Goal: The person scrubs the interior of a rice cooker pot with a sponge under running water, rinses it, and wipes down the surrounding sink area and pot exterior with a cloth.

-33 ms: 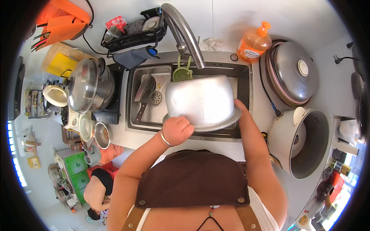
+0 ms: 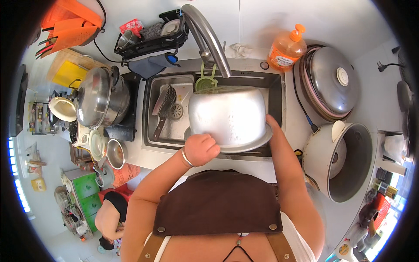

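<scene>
A silvery metal inner pot (image 2: 229, 117) of a rice cooker is tipped over the double sink (image 2: 147, 107), its flared rim toward me and its base toward the tap (image 2: 208, 39). My left hand (image 2: 200, 149) is closed round the rim at the near left. At the rim's right side my right hand (image 2: 273, 127) holds on, its fingers mostly hidden behind the pot. The pot's inside cannot be seen. In the left basin lies a slotted tool with a brown handle (image 2: 159, 127), beside the drain (image 2: 176, 112). Behind the pot sits a green strainer (image 2: 206, 84).
An orange soap bottle (image 2: 287, 49) stands behind the sink, near stacked lids (image 2: 328, 83). The white rice cooker body (image 2: 321, 155) lies to the right, a lidded steel pot (image 2: 102, 98) to the left. Another person (image 2: 111, 216) bends over at the lower left.
The inner pot has tilted slightly, so a strip of its base shows at the far edge. Both hands keep their hold on the rim.
</scene>
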`<action>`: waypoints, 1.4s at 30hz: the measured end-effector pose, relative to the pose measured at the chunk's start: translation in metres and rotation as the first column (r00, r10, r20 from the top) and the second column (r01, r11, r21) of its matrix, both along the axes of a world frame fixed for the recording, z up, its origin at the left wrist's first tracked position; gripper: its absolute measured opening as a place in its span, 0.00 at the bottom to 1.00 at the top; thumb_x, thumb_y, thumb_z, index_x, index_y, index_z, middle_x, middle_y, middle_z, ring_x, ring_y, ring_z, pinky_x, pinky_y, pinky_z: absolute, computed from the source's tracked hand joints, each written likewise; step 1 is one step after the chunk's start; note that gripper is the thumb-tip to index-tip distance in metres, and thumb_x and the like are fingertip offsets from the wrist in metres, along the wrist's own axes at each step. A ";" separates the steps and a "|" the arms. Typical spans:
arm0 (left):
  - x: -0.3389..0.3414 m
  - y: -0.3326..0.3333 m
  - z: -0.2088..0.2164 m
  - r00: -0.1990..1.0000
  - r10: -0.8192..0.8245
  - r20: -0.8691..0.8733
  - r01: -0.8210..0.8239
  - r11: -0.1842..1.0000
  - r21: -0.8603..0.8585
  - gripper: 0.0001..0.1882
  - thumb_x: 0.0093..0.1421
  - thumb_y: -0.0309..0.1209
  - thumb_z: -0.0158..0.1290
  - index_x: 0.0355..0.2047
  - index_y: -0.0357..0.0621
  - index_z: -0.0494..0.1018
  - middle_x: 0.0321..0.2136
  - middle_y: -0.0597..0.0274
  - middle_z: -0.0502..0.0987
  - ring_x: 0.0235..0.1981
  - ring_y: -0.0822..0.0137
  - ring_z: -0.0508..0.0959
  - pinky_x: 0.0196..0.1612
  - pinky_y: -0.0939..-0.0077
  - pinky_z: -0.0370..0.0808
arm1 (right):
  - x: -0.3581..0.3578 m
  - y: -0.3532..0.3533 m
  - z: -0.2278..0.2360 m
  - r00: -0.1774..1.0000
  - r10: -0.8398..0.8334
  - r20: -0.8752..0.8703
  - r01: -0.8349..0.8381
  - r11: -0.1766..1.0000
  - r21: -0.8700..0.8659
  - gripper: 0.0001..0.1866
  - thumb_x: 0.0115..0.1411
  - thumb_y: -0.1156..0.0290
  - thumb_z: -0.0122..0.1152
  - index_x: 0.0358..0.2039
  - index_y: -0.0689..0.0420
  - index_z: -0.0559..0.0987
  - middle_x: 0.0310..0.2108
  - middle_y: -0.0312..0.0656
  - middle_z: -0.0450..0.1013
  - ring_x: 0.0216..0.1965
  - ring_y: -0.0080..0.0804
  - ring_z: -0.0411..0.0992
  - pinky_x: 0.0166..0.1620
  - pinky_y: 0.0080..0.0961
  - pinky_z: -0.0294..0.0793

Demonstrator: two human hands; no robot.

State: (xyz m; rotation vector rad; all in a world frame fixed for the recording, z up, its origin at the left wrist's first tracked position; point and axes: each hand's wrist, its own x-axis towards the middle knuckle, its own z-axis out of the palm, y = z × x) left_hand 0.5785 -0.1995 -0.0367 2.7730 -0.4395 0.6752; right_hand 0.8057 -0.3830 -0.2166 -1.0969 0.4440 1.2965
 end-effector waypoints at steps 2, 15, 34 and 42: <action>-0.001 -0.001 0.003 0.996 -0.087 0.002 0.087 0.995 0.040 0.10 0.31 0.27 0.51 0.14 0.47 0.60 0.14 0.65 0.59 0.16 0.67 0.64 0.14 0.74 0.59 | -0.014 -0.003 0.023 0.991 -0.123 -0.055 0.121 0.992 -0.027 0.15 0.54 0.70 0.50 0.37 0.69 0.75 0.34 0.50 0.75 0.31 0.39 0.76 0.37 0.34 0.76; -0.071 0.016 -0.037 0.927 0.001 -0.374 -0.275 -0.677 -0.682 0.24 0.54 0.35 0.48 0.49 0.35 0.64 0.44 0.53 0.71 0.44 0.54 0.73 0.49 0.58 0.69 | -0.064 -0.022 0.014 0.849 -0.516 -0.115 0.527 0.810 0.259 0.14 0.59 0.76 0.48 0.44 0.68 0.73 0.41 0.51 0.73 0.38 0.41 0.75 0.42 0.35 0.76; -0.055 0.015 -0.014 0.906 0.166 -0.390 -0.184 -0.675 -0.714 0.17 0.59 0.24 0.47 0.50 0.37 0.64 0.44 0.51 0.72 0.43 0.56 0.74 0.49 0.58 0.71 | -0.157 -0.199 0.065 -0.096 0.821 0.563 0.548 0.516 -0.659 0.29 0.48 0.71 0.59 0.52 0.62 0.67 0.55 0.52 0.63 0.56 0.50 0.59 0.57 0.47 0.54; -0.014 -0.023 0.024 0.914 0.180 -0.363 -0.237 -0.490 -0.839 0.23 0.49 0.12 0.47 0.47 0.35 0.63 0.38 0.49 0.72 0.37 0.55 0.76 0.42 0.61 0.76 | -0.146 -0.121 0.153 0.205 0.074 0.976 0.429 0.889 -0.158 0.21 0.53 0.84 0.49 0.50 0.62 0.69 0.50 0.50 0.67 0.51 0.45 0.66 0.50 0.33 0.67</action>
